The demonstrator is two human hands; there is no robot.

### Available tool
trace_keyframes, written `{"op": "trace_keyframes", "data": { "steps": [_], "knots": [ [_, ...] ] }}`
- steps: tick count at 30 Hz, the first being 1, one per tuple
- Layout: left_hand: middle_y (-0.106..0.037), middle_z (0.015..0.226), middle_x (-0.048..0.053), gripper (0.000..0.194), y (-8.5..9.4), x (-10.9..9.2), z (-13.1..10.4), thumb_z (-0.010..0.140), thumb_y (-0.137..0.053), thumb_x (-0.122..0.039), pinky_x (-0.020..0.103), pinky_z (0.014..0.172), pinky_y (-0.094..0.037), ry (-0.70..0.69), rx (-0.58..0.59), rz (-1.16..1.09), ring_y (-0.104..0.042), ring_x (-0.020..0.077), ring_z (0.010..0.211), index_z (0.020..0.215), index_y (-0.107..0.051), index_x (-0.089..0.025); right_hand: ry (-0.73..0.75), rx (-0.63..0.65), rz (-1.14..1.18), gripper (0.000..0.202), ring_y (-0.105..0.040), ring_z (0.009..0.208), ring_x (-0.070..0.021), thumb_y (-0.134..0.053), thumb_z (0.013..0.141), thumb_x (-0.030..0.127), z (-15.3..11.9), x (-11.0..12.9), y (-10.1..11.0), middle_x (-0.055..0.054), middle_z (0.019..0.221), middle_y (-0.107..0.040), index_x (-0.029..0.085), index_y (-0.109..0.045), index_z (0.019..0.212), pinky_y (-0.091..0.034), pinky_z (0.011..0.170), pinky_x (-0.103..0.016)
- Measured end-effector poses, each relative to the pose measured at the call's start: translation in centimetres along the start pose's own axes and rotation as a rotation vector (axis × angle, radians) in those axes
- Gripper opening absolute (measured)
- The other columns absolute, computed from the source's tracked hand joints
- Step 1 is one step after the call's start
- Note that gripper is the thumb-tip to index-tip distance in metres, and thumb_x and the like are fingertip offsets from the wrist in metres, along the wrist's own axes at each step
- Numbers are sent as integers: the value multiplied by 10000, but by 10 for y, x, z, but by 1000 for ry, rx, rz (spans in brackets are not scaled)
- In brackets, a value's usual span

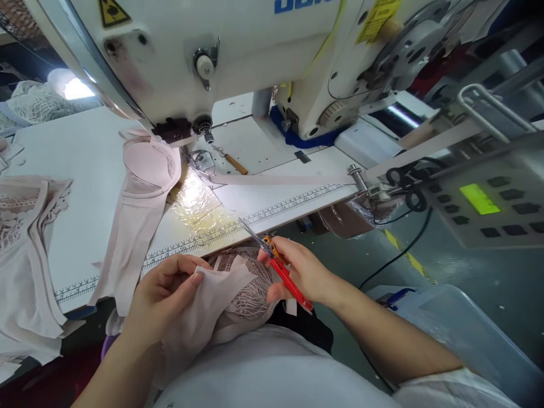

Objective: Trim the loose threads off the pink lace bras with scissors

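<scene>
My left hand (170, 292) pinches the edge of a pale pink lace garment (250, 294) that hangs over my lap, below the table's front edge. In my right hand (300, 269) are red-handled scissors (289, 283), their blades pointing up and left toward the table edge, beside the lace. Another pale bra piece (147, 181) lies on the table by the needle area of the sewing machine (238, 51). A pink strip (280, 180) runs from the machine to a metal guide at the right.
More pale garments (29, 249) lie in a pile at the left. A printed ruler (255, 215) follows the table's front edge. A control panel (488, 198) stands at the right, above a clear plastic bin (467, 323). A wooden-handled tool (235, 164) rests near the needle.
</scene>
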State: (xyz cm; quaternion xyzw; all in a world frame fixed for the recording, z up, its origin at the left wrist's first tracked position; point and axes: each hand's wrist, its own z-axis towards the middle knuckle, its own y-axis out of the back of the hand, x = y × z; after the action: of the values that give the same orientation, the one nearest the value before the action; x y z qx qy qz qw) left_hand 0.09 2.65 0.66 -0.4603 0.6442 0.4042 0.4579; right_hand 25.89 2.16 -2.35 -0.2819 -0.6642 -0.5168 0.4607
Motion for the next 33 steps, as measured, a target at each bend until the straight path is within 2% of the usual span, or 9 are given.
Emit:
{"op": "trace_keyframes", "data": {
  "steps": [3, 6, 8, 12, 16, 20, 25, 29, 33],
  "knots": [
    [-693, 885, 47, 220, -3, -3, -1, 790, -742, -341, 186, 541, -418, 61, -40, -98, -569, 123, 685, 708, -620, -178, 39, 5, 137, 577, -505, 691, -155, -791, 580, 621, 0, 0, -5, -18, 801, -566, 211, -420, 744, -430, 613, -273],
    [-704, 857, 52, 274, -4, -4, -3, 739, -782, -388, 195, 547, -424, 103, -84, -180, -583, 136, 685, 690, -618, -174, 57, 78, 139, 588, -492, 665, -149, -810, 542, 602, 2, 1, -10, -4, 761, -550, 215, -399, 705, -418, 589, -264],
    [-706, 839, 45, 295, -3, -3, -3, 731, -786, -406, 196, 538, -423, 117, -69, -204, -562, 117, 631, 679, -609, -176, 59, 83, 141, 571, -494, 665, -150, -814, 540, 583, 3, 2, -12, -9, 772, -552, 211, -414, 709, -420, 588, -264],
    [-695, 827, 15, 277, 3, 2, -4, 765, -762, -390, 195, 517, -417, 120, -15, -186, -406, 40, 470, 691, -598, -178, 27, 35, 208, 487, -507, 665, -147, -773, 628, 550, 5, 5, -17, -31, 836, -585, 193, -511, 829, -429, 601, -269],
    [-689, 818, 0, 262, 4, 4, -7, 768, -762, -386, 187, 543, -433, 83, -17, -181, -403, 28, 465, 703, -607, -185, -28, 12, 215, 442, -469, 612, -131, -722, 690, 552, 5, 9, -27, -9, 771, -562, 199, -482, 804, -397, 559, -256],
    [-692, 783, -5, 267, 6, 4, -8, 738, -789, -385, 167, 537, -442, 73, -27, -251, -432, 24, 460, 689, -618, -185, 65, 129, 118, 447, -390, 577, -116, -700, 695, 544, 4, 10, -21, 31, 672, -473, 218, -395, 726, -331, 514, -234],
    [-719, 752, 25, 271, 7, 6, -5, 702, -815, -380, 161, 554, -466, 56, 13, -335, -622, 117, 633, 668, -626, -189, 127, 295, -174, 519, -397, 592, -122, -727, 662, 552, 8, 9, 1, 25, 683, -476, 225, -324, 682, -317, 541, -244],
    [-715, 719, 21, 246, 6, 6, -4, 714, -808, -360, 162, 549, -474, 45, 35, -362, -635, 125, 636, 666, -634, -194, 130, 327, -398, 488, -446, 626, -145, -750, 655, 563, 12, 9, 3, 3, 722, -522, 211, -416, 711, -336, 570, -260],
    [-706, 734, 26, 225, 8, 8, -7, 737, -793, -354, 169, 568, -469, 26, 33, -325, -631, 128, 660, 686, -647, -190, 110, 338, -489, 435, -538, 694, -192, -762, 665, 539, 11, 13, -2, -34, 774, -599, 189, -551, 815, -347, 595, -273]
  ]
}}
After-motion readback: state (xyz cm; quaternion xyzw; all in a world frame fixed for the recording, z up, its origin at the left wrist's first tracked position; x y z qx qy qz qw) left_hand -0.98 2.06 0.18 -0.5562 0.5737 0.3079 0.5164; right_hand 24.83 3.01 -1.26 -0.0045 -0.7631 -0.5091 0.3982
